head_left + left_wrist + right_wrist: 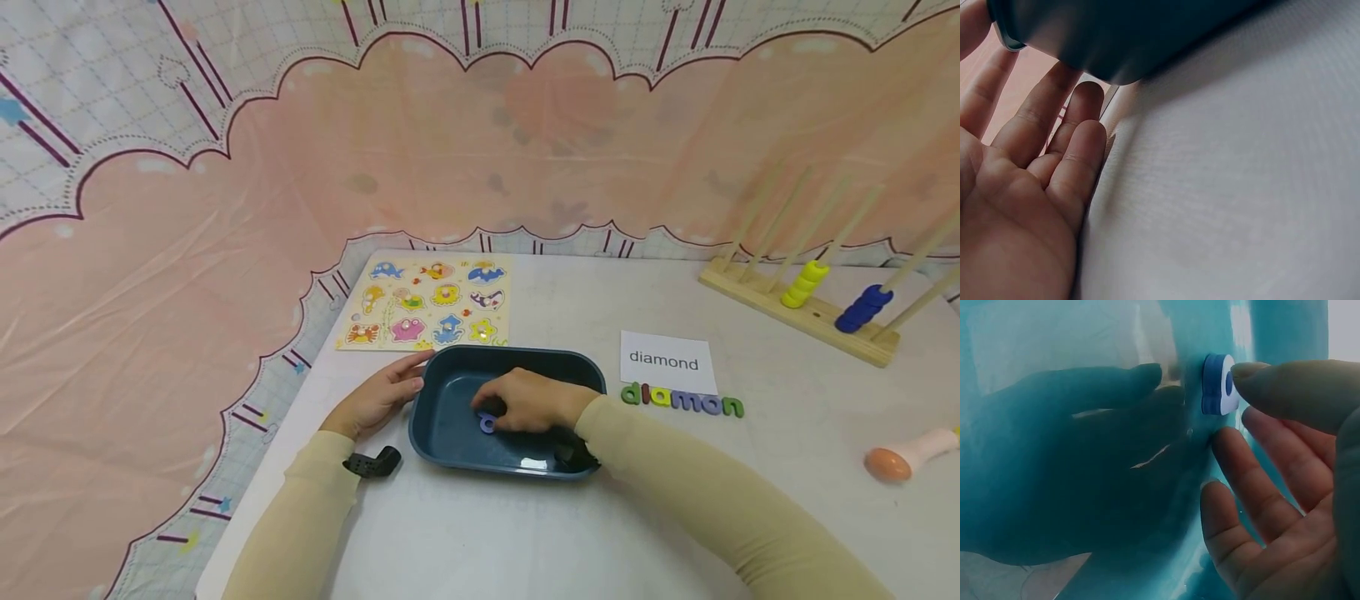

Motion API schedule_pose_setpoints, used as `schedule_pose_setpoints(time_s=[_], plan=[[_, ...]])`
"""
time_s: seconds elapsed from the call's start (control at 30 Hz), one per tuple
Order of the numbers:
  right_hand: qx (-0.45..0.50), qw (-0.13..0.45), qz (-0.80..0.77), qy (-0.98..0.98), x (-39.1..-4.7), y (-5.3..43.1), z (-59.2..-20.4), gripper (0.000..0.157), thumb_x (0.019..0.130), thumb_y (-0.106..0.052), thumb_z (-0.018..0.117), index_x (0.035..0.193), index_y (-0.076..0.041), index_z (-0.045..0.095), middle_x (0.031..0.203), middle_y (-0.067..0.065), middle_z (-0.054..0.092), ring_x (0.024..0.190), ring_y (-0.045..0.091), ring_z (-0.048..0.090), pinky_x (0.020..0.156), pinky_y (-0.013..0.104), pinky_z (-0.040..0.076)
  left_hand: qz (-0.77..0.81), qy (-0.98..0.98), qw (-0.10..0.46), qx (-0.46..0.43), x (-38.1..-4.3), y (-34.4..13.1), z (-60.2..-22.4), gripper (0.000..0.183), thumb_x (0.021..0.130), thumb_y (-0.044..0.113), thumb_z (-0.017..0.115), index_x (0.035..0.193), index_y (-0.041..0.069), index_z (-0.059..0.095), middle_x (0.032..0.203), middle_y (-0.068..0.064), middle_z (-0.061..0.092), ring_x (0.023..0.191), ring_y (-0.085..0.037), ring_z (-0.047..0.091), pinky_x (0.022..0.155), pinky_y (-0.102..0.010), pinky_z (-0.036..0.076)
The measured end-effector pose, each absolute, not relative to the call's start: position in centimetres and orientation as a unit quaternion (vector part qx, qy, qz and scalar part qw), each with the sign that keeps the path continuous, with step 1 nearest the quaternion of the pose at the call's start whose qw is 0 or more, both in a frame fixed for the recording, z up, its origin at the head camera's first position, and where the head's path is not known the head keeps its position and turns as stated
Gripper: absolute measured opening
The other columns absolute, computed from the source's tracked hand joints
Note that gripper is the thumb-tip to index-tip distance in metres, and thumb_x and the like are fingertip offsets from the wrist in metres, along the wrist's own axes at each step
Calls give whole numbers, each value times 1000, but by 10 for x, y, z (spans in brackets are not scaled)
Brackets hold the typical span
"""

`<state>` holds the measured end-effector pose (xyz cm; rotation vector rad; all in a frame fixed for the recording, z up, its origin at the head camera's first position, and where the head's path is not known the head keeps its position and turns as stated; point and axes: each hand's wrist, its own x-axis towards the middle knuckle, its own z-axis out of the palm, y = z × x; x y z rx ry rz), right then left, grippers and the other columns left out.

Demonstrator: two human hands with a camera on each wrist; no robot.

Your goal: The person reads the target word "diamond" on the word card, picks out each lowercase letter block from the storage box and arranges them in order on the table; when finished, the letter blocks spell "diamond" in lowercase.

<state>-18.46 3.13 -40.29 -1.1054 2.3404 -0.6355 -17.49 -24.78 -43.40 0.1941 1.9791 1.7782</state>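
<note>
Inside the dark blue tray, my right hand reaches down to a small blue-purple letter, which looks like a d and lies on the tray floor. In the right wrist view, the thumb tip touches this letter, while the other fingers are loosely bent and apart from it. My left hand is at the tray's left side, fingers extended against its outer wall. The left wrist view has the palm facing the camera and the fingertips near the tray's underside.
Right of the tray, a white card reads "diamond", with a row of coloured letters below it. A sea-animal puzzle board lies behind the tray. A wooden peg stand with beads and an orange-ended toy are farther right.
</note>
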Motion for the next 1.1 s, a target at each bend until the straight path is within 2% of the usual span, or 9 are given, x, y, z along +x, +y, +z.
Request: schedule_pose_setpoints(time_s=[0.37,0.57,0.8,1.1], plan=[[-399,241,-226,856,-186,32,-406,33,93,-15,71,126,-14,68,108,-5,67,92,9,59,87,29,51,655,715,233,71,-176,-247,-434,63,103,17,57,158,6,28,153,-25,38,139,-38,39,117,-54,23],[-413,238,-215,853,-186,31,-405,35,93,-15,70,128,-14,68,117,-3,68,95,10,58,92,30,50,656,714,234,70,-176,-246,-433,62,103,17,56,158,6,28,154,-25,37,140,-39,37,117,-54,22],[-426,245,-218,843,-185,31,-407,31,93,-12,69,124,-13,71,114,-4,69,90,9,57,89,29,50,655,715,236,68,-176,-247,-433,63,103,18,56,158,6,27,154,-26,36,138,-38,40,117,-53,24],[-409,236,-207,857,-184,30,-407,30,93,-14,71,123,-14,71,117,-2,68,96,11,58,94,32,49,656,713,236,74,-175,-248,-434,64,103,18,57,158,5,27,154,-26,36,139,-38,39,117,-54,23]])
